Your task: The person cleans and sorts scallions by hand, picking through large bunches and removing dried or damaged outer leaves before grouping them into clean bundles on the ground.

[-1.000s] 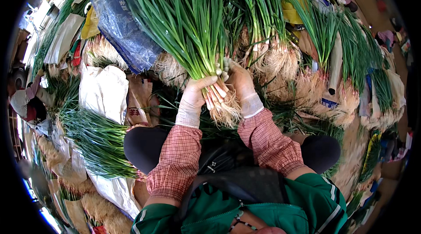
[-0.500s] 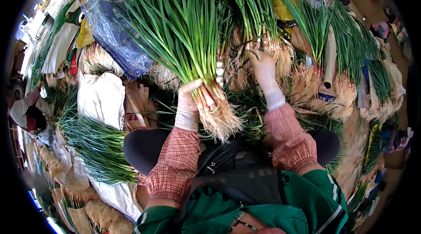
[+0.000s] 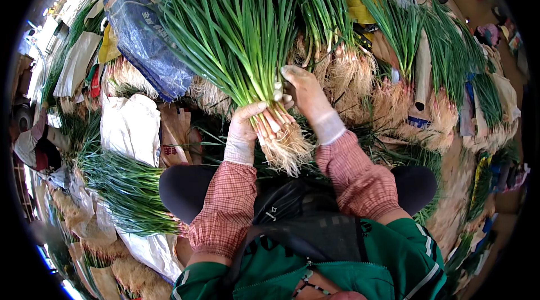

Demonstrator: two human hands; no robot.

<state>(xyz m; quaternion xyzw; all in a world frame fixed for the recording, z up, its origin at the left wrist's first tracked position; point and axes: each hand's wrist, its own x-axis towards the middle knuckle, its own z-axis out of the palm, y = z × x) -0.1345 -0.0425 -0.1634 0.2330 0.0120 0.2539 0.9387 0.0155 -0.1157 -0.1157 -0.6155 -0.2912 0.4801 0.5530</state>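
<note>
My left hand (image 3: 241,131), in a thin pale glove, is closed round a thick bunch of green onions (image 3: 244,52) just above the roots. The long green leaves fan away from me, and the pale, stringy roots (image 3: 287,151) hang toward my lap. Against the bunch's right side rests my right hand (image 3: 308,96), gloved too, its fingers curled at the stems close to my left fingertips. Some of those fingers are hidden behind the stems. Beyond the right hand lies a pile of loose green onions (image 3: 329,18) with roots toward me.
More green onions (image 3: 126,190) lie by my left knee, near a white sack (image 3: 130,128). A blue plastic sheet (image 3: 146,35) is at the far left. Rooted bundles (image 3: 444,58) line the right side. Other people sit at the left edge and far right.
My right hand has moved left and slightly nearer, from the loose green onion pile to the side of the held bunch. The left hand stays round the bunch in nearly the same place.
</note>
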